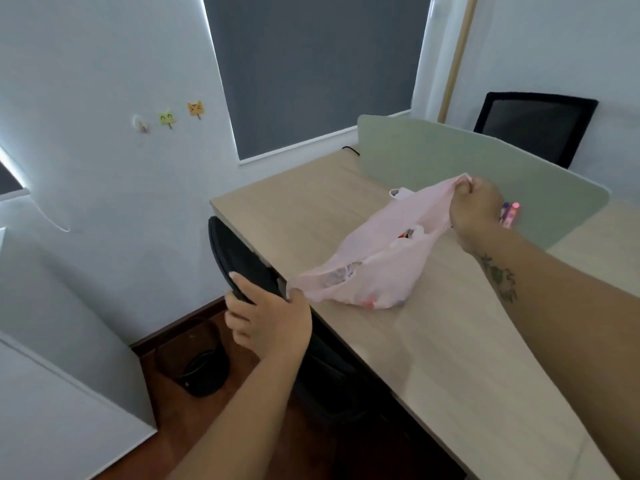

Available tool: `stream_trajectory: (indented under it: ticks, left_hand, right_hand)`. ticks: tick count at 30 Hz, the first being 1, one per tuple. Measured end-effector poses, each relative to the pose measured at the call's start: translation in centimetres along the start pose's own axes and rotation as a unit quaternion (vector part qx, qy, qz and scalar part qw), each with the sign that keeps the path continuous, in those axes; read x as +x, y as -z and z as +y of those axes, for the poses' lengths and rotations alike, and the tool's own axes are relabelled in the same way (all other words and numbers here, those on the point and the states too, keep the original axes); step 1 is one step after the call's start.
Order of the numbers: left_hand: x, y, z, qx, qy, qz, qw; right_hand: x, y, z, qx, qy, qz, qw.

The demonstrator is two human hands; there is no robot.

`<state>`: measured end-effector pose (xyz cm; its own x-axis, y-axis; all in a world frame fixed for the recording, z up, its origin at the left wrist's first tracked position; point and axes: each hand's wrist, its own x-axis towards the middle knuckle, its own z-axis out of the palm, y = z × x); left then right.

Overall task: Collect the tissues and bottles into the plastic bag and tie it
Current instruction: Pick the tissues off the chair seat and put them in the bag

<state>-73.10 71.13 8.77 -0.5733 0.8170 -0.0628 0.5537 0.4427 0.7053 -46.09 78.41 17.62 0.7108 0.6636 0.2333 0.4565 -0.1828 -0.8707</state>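
Note:
A thin pink plastic bag (377,268) lies stretched across the light wooden desk (450,358). Through its film I make out white tissue and some red and grey items, but no clear bottle shape. My left hand (270,323) pinches one handle of the bag at the desk's left edge. My right hand (476,206) is closed on the other handle, pulled up and away toward the green divider. The bag hangs taut between the two hands.
A green desk divider (485,157) stands behind the bag. A white object (398,193) and a pink pen-like item (509,214) lie near my right hand. A black chair (242,261) is tucked at the desk's left edge, a dark bin (197,358) on the floor below.

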Motion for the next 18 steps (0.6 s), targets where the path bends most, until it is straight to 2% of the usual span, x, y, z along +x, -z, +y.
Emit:
stream_trajectory:
  ticks: [2, 5, 7, 8, 11, 13, 15, 16, 18]
  left_hand:
    - [2.3, 0.7, 0.9, 0.097, -0.139, 0.018, 0.985]
    - [7.1, -1.3, 3.8, 0.237, -0.265, -0.13, 0.926]
    - [9.3, -4.0, 6.2, 0.281, -0.319, -0.232, 0.875]
    - [10.0, -5.6, 7.0, 0.282, -0.348, -0.252, 0.858]
    - [12.5, -9.6, 8.3, 0.236, -0.442, -0.234, 0.833]
    - [15.5, -11.5, 9.6, 0.144, -0.433, -0.237, 0.858]
    - [17.6, -12.0, 11.1, 0.033, -0.38, -0.273, 0.883]
    - [18.3, -12.2, 12.0, -0.011, -0.372, -0.303, 0.877]
    - [17.4, -12.4, 13.2, -0.027, -0.395, -0.38, 0.836]
  right_hand:
    - [0.4, -0.1, 0.1, -0.002, -0.009, 0.013, 1.0]
    - [1.0, -0.7, -0.2, -0.018, -0.007, 0.038, 0.999]
    - [1.3, -1.3, -0.6, -0.03, 0.009, 0.053, 0.998]
    - [1.5, -1.6, -0.8, -0.032, 0.016, 0.052, 0.998]
    - [2.1, -2.4, -0.9, -0.043, 0.016, 0.012, 0.999]
    - [2.3, -2.2, -1.1, -0.154, 0.04, -0.031, 0.987]
    - [2.5, -1.4, -0.8, -0.229, 0.068, -0.07, 0.969]
    - [2.6, -1.1, -0.8, -0.235, 0.068, -0.074, 0.967]
    - [2.9, -1.1, -0.6, -0.249, 0.058, -0.043, 0.966]
